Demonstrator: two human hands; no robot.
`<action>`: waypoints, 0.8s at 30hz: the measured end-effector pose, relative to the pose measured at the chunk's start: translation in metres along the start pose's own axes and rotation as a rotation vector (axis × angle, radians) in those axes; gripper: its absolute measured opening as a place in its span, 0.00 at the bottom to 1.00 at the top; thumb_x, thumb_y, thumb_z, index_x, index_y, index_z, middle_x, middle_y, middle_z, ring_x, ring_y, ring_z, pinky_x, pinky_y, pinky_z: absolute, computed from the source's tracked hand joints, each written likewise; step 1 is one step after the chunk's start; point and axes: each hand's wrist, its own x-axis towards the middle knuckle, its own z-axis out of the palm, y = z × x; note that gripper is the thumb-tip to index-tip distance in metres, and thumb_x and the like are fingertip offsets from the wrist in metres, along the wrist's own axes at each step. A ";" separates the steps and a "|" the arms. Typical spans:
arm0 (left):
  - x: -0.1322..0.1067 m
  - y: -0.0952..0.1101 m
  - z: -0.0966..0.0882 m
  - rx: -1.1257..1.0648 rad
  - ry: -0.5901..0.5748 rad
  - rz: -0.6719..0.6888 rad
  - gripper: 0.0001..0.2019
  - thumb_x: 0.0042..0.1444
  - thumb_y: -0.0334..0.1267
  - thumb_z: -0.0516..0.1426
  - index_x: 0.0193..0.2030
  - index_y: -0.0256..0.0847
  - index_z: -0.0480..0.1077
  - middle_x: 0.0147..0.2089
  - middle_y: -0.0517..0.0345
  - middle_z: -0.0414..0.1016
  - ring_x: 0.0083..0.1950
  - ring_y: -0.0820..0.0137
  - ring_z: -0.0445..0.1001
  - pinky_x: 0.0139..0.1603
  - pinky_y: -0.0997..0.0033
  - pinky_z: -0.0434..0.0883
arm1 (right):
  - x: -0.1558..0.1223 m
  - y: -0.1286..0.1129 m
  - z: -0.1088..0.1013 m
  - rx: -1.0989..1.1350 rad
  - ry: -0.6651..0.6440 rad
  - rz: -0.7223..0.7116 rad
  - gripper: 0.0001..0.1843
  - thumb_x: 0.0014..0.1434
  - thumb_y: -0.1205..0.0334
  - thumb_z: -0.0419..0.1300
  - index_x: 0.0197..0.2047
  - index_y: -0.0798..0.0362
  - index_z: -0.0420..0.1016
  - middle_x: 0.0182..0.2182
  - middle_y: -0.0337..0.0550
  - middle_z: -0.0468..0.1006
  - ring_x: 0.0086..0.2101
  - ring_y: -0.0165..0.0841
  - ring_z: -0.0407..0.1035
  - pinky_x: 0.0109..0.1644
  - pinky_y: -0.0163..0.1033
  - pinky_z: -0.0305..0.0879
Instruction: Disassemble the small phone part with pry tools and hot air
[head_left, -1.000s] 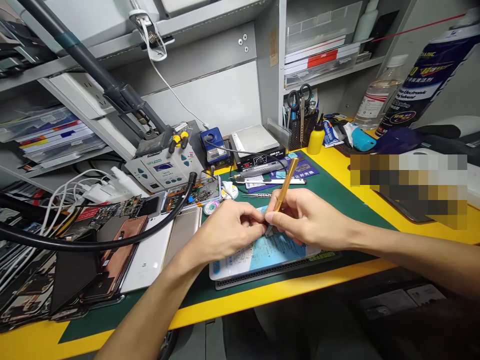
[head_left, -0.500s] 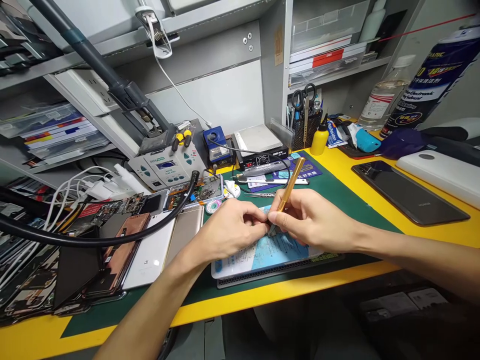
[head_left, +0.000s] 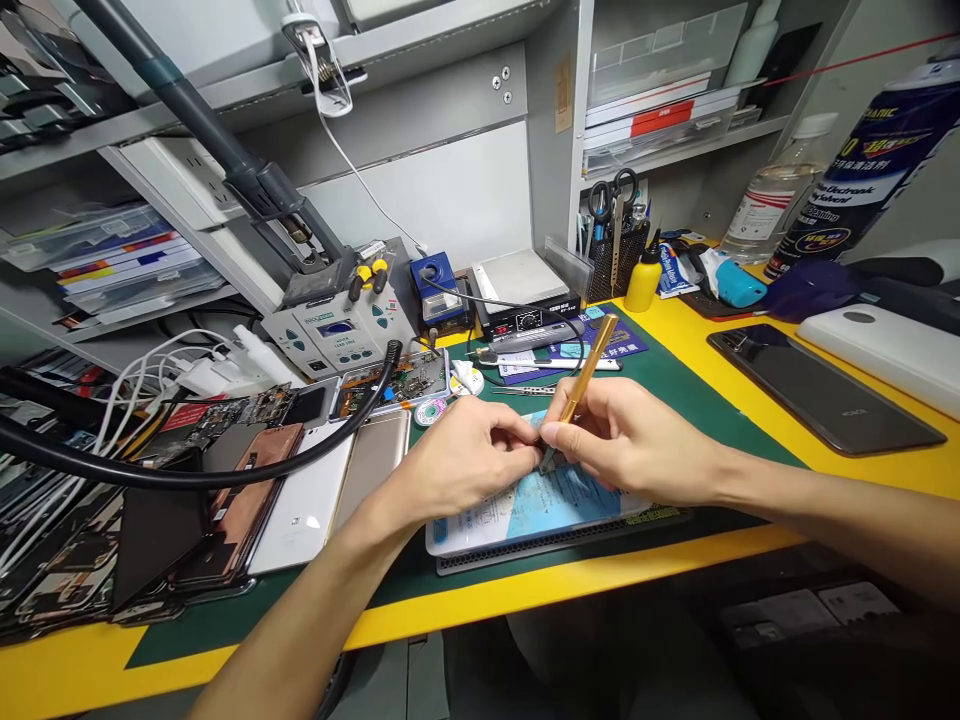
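Note:
My right hand [head_left: 630,440] is closed round a gold-handled craft knife [head_left: 591,365], its handle leaning up and to the right. The thin greyish tip points down beside my left fingertips. My left hand [head_left: 469,455] is pinched, thumb and index finger meeting at the knife's tip. Whatever small piece lies between those fingers is too hidden to name. Both hands rest over a blue and white printed pad [head_left: 480,530], which lies on a dark perforated plate near the front edge of the green mat [head_left: 697,400].
Phones and phone parts [head_left: 247,500] are piled at the left, with a thick black hose [head_left: 187,485] arching over them. Behind stand a grey soldering station [head_left: 345,330] and a yellow bottle [head_left: 643,280]. A dark phone [head_left: 817,390] lies at the right.
The whole view has shifted slightly, with things appearing a little further right. Both hands keep nearly the same pose, and the knife stays at the left fingertips.

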 end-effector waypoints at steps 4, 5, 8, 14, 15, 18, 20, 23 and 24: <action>0.001 0.000 -0.001 -0.003 -0.001 0.005 0.08 0.54 0.36 0.57 0.31 0.37 0.77 0.23 0.66 0.62 0.24 0.79 0.56 0.22 0.78 0.53 | 0.000 0.000 0.000 -0.031 -0.013 -0.013 0.08 0.60 0.64 0.63 0.31 0.54 0.69 0.19 0.30 0.62 0.20 0.24 0.56 0.21 0.30 0.53; 0.000 0.000 -0.001 -0.003 -0.001 0.005 0.09 0.54 0.36 0.57 0.31 0.36 0.78 0.23 0.66 0.62 0.24 0.79 0.56 0.23 0.78 0.54 | 0.000 -0.001 0.000 -0.023 -0.013 -0.005 0.08 0.60 0.63 0.63 0.31 0.54 0.68 0.18 0.30 0.62 0.19 0.24 0.56 0.21 0.30 0.52; 0.000 0.000 -0.001 -0.002 -0.002 0.005 0.09 0.54 0.36 0.57 0.32 0.36 0.78 0.23 0.66 0.62 0.24 0.79 0.56 0.22 0.78 0.53 | 0.000 0.000 0.000 -0.008 -0.011 0.003 0.08 0.60 0.63 0.63 0.32 0.54 0.68 0.17 0.29 0.62 0.19 0.24 0.55 0.20 0.30 0.52; -0.001 0.001 0.000 -0.003 0.000 -0.003 0.09 0.54 0.36 0.57 0.32 0.36 0.78 0.23 0.66 0.62 0.24 0.79 0.56 0.22 0.78 0.53 | 0.000 0.001 -0.001 0.024 -0.029 0.009 0.08 0.60 0.63 0.63 0.32 0.54 0.68 0.17 0.29 0.62 0.18 0.24 0.55 0.20 0.30 0.52; 0.000 0.001 0.000 -0.002 0.001 -0.002 0.09 0.54 0.37 0.57 0.32 0.36 0.78 0.23 0.66 0.62 0.24 0.79 0.56 0.22 0.78 0.53 | 0.000 0.001 -0.001 0.033 -0.030 0.015 0.08 0.60 0.63 0.63 0.32 0.54 0.67 0.17 0.29 0.62 0.17 0.23 0.55 0.19 0.30 0.52; 0.000 0.001 0.000 0.000 -0.002 -0.001 0.09 0.54 0.36 0.57 0.32 0.36 0.78 0.23 0.66 0.62 0.24 0.79 0.55 0.22 0.78 0.53 | 0.000 0.000 -0.001 0.030 -0.045 0.022 0.08 0.59 0.63 0.63 0.32 0.54 0.68 0.18 0.29 0.62 0.18 0.23 0.55 0.20 0.29 0.52; 0.000 0.001 -0.001 0.001 -0.001 0.000 0.09 0.54 0.36 0.57 0.32 0.36 0.78 0.23 0.66 0.62 0.24 0.79 0.55 0.22 0.78 0.53 | 0.000 0.000 -0.001 0.037 -0.052 0.031 0.07 0.59 0.64 0.63 0.32 0.54 0.68 0.18 0.29 0.62 0.18 0.23 0.55 0.19 0.29 0.52; -0.001 0.001 -0.001 0.001 0.002 0.003 0.09 0.54 0.37 0.57 0.33 0.36 0.79 0.23 0.66 0.62 0.24 0.78 0.56 0.23 0.77 0.53 | 0.000 -0.002 0.000 0.074 -0.041 0.052 0.08 0.59 0.64 0.63 0.32 0.54 0.68 0.17 0.28 0.61 0.17 0.23 0.55 0.18 0.29 0.51; -0.001 0.001 0.000 0.001 0.002 0.005 0.09 0.54 0.36 0.57 0.33 0.36 0.78 0.23 0.66 0.62 0.24 0.78 0.56 0.23 0.77 0.53 | 0.000 -0.002 0.000 0.084 -0.041 0.059 0.08 0.59 0.64 0.63 0.31 0.54 0.68 0.16 0.28 0.61 0.17 0.23 0.55 0.18 0.29 0.51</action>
